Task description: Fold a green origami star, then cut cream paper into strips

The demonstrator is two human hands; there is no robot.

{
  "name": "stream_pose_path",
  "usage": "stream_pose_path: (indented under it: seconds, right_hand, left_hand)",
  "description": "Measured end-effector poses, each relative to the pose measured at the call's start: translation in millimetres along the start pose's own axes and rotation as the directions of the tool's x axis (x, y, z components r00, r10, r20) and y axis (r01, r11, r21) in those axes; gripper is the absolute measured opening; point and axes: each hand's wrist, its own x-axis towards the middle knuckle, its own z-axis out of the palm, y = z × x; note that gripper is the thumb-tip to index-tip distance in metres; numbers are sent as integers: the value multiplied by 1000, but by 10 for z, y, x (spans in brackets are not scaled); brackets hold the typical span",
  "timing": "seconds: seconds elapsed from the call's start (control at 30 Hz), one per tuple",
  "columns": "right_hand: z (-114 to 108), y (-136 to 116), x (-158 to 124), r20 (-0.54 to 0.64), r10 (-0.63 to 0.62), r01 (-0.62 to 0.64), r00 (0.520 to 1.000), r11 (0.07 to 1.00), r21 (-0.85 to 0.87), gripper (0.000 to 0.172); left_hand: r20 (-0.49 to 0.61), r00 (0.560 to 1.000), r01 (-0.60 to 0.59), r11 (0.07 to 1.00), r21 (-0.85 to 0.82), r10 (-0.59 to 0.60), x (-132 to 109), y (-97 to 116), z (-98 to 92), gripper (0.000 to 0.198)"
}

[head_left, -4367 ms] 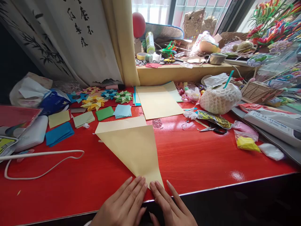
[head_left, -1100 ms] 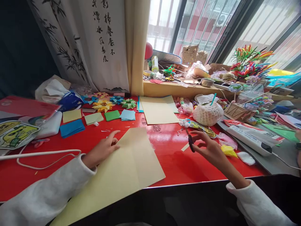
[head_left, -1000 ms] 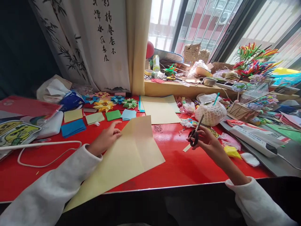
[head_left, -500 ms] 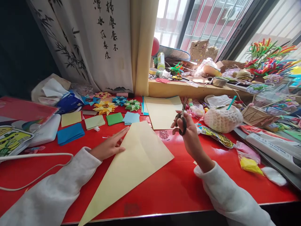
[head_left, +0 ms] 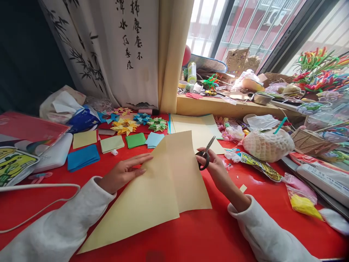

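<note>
A large sheet of pale yellow paper (head_left: 147, 185) lies aslant on the red table, a crease running down it and its right flap raised. My left hand (head_left: 121, 173) rests at the sheet's left edge, fingers stretched out and thumb apart on the paper. In my right hand (head_left: 216, 173) is a pair of scissors with black handles (head_left: 209, 146), blades together and pointing up and away. The fingertips of that hand are at the flap's right edge; whether they touch it I cannot tell.
Beyond the sheet lie stacks of small coloured paper (head_left: 136, 140) and folded paper stars (head_left: 124, 126). More large sheets (head_left: 200, 125) lie behind. A netted round container with a straw (head_left: 268, 145) and a power strip (head_left: 323, 182) are right; a white cable (head_left: 40, 186) curves at left.
The folded sheet has opened at its right side, its flap now standing up. My right hand has lowered with the scissors toward the flap's edge. The view has shifted slightly.
</note>
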Motion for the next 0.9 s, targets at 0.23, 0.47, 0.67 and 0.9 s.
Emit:
stream_pose_path:
  seconds: [0.23, 0.47, 0.67, 0.9]
  right_hand:
    - [-16, -5, -61, -76, -36, 40, 996, 998, 52, 32]
    - [-51, -9, -48, -221, -197, 183, 955, 980, -83, 32]
    - [-69, -74, -68, -190, -283, 247, 940, 950, -193, 28]
    - [33, -97, -193, 268, 70, -46, 961, 994, -96, 34]
  left_hand:
    - [161, 974, 217, 867, -448, -160, -32, 80, 105, 59]
    - [183, 948, 311, 885, -346, -261, -44, 45, 102, 48]
    - [44, 961, 278, 948, -154, -274, 18, -80, 15, 52]
    - [-44, 977, 202, 969, -142, -210, 34, -85, -33, 53]
